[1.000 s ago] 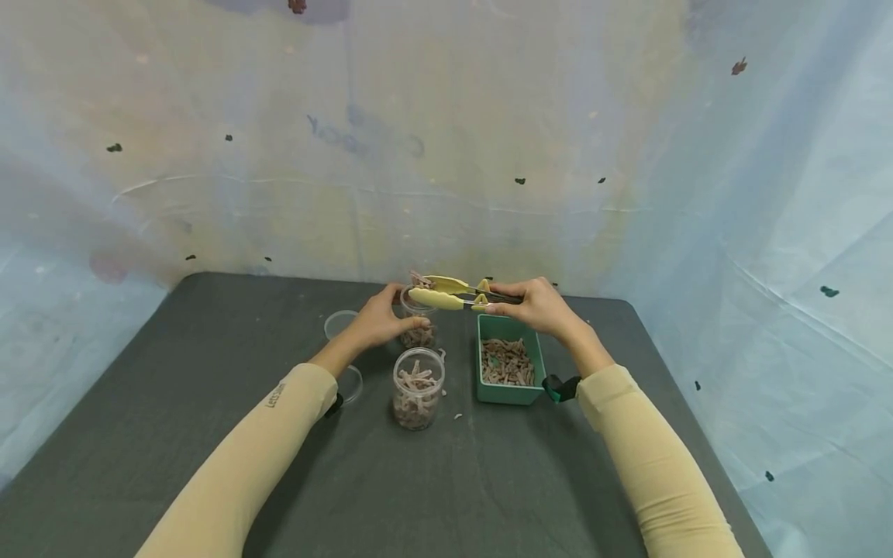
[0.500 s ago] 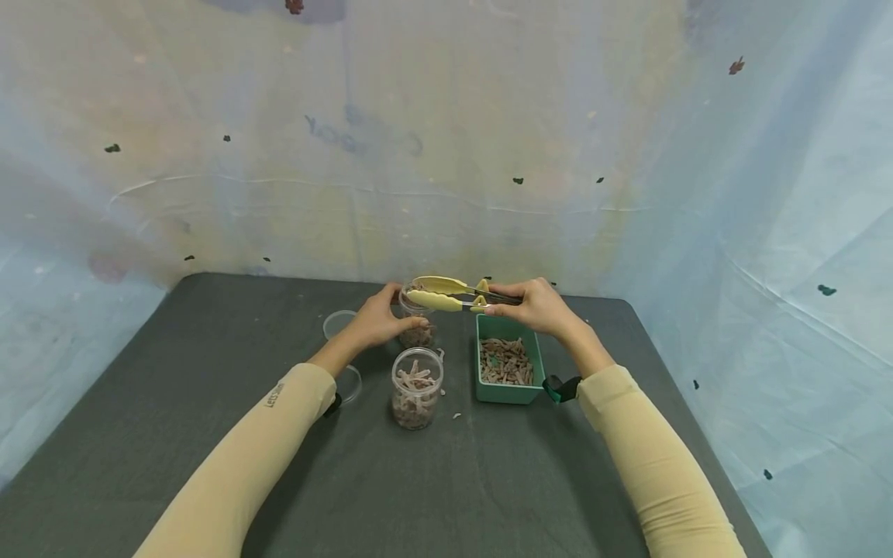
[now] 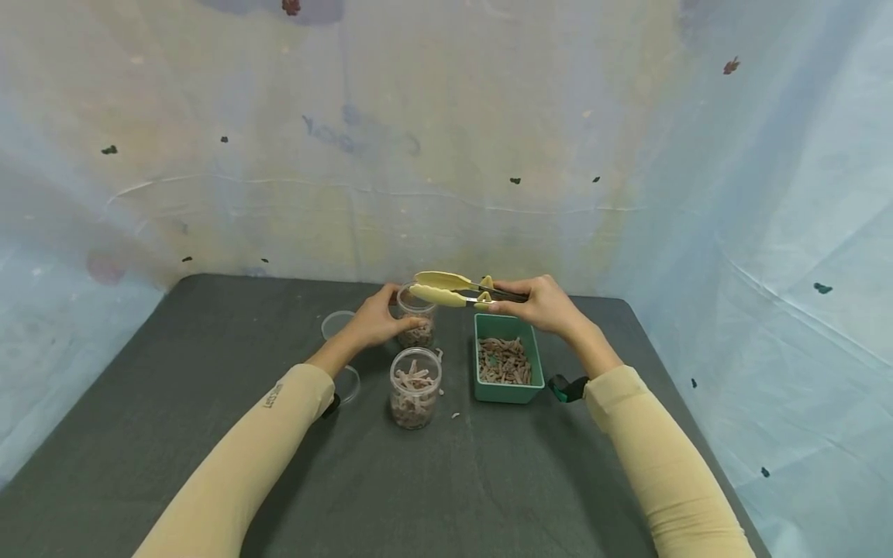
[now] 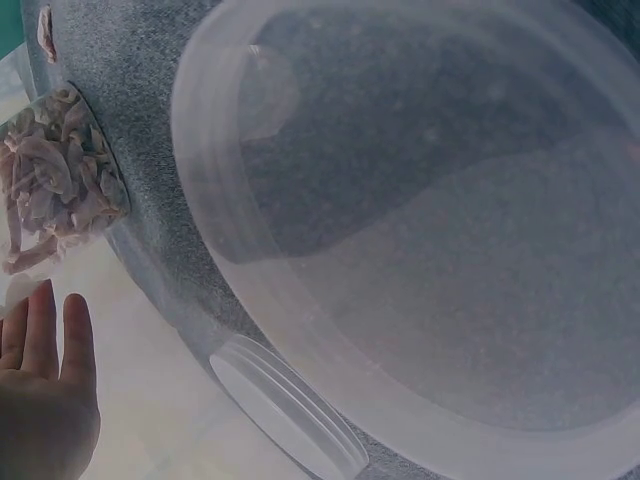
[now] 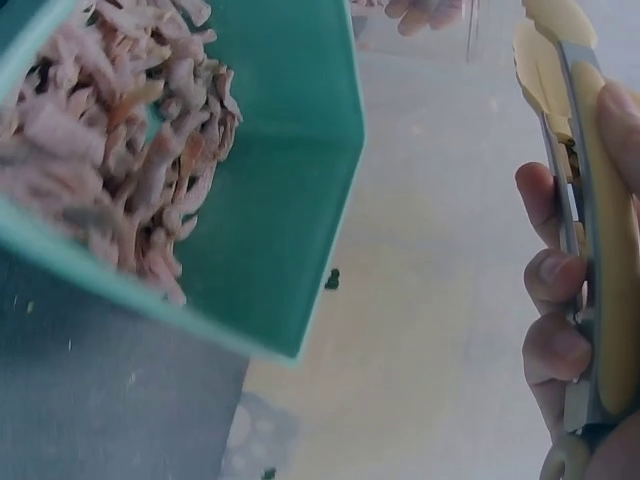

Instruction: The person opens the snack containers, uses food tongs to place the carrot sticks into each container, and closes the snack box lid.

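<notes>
My left hand (image 3: 380, 319) holds the far clear jar (image 3: 417, 335) by its side, thumb in front and fingertips behind. Pinkish-brown strips (image 4: 60, 180) fill part of that jar in the left wrist view. In my right hand (image 3: 543, 304) is a pair of tongs (image 5: 610, 250) with pale yellow scalloped heads. Those heads (image 3: 439, 296) hang over the far jar's mouth, slightly apart, with no strips visible between them. A nearer clear jar (image 3: 413, 404) of similar strips stands upright. Right of the jars sits a green box (image 3: 507, 394), its bottom covered with more strips.
Two clear round lids lie left of the jars: a far lid (image 3: 336, 314) and a nearer lid (image 3: 357, 385), both partly behind the left arm. A few stray strips (image 3: 456, 415) lie on the dark table (image 3: 391, 496). Plastic sheeting (image 3: 418, 155) hangs behind the table.
Strips held in the tongs over the far jar a second ago have dropped out of them. The tongs have since risen slightly and shifted a little right; the left hand stays on the jar.
</notes>
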{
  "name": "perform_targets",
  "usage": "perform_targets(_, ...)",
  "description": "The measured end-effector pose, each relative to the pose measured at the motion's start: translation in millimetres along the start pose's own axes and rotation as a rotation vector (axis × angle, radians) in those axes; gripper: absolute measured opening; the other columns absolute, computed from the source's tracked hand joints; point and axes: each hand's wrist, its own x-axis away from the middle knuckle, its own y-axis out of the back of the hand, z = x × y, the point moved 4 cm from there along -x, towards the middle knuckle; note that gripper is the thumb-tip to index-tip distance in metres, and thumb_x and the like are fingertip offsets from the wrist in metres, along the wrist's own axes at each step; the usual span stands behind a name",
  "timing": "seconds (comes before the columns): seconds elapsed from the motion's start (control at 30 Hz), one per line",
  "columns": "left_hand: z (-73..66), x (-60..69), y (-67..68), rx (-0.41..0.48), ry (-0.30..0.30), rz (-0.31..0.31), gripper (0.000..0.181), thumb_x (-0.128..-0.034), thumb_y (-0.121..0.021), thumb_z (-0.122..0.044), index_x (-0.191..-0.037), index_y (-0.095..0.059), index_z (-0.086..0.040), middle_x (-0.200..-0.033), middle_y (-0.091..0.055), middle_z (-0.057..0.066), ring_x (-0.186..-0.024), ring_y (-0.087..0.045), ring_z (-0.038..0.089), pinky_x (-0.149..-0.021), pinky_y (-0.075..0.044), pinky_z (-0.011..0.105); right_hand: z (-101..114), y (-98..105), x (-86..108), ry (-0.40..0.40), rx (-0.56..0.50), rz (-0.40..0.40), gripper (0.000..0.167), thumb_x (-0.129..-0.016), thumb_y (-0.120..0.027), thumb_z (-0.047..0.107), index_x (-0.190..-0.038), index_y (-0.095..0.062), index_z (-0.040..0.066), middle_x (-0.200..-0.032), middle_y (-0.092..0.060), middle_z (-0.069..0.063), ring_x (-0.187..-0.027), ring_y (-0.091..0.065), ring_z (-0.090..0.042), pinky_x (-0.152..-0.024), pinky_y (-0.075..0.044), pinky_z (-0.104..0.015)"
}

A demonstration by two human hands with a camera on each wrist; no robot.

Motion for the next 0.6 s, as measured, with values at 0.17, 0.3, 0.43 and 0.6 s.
perform_targets(0.17,1.9,1.2,1.2,0.004,0.007,-0.008,0.077,-0.0888,-0.08,-0.056,-0.144,-0.048,-0.013,-0.146,-0.053,0.014,-0.142,-0.045,0.038,-0.108,-0.044,0.061,-4.1,13.9,13.8,0.003,0.025,0.017,0.055,-0.097,-0.076,0.037,-0.145,-0.063,0.014,-0.085,-0.076,-0.012,-0.04,-0.023,-0.009,-0.047,-0.034,-0.029)
perform_targets(0.3,7.2,1.8,4.5,0.019,0.01,-0.013,0.076,-0.0882,-0.08,-0.057,-0.144,-0.048,-0.015,-0.145,-0.053,0.012,-0.142,-0.046,0.037,-0.107,-0.045,0.061,-5.6,26.9,27.1,0.009,0.073,0.04,0.056,-0.097,-0.076,0.035,-0.145,-0.062,0.011,-0.083,-0.076,-0.006,-0.043,-0.028,-0.01,-0.049,-0.035,-0.03)
perform_targets(0.43,9.8,3.4,8.0,0.033,-0.001,-0.008,0.079,-0.0883,-0.08,-0.056,-0.145,-0.046,-0.013,-0.147,-0.051,0.014,-0.142,-0.045,0.037,-0.107,-0.045,0.061,-7.9,38.1,40.9,0.009,0.165,0.082,0.061,-0.095,-0.078,0.04,-0.146,-0.061,0.011,-0.055,-0.057,0.004,-0.045,-0.025,-0.009,-0.05,-0.032,-0.029)
perform_targets(0.6,9.9,4.2,10.4,0.04,-0.017,0.006,0.08,-0.0899,-0.079,-0.053,-0.148,-0.044,-0.012,-0.152,-0.047,0.016,-0.144,-0.043,0.039,-0.106,-0.046,0.062,-12.8,49.5,53.3,0.027,0.265,0.153,0.068,-0.091,-0.08,0.044,-0.145,-0.061,0.008,-0.053,-0.048,0.007,-0.044,-0.025,-0.007,-0.049,-0.031,-0.028)
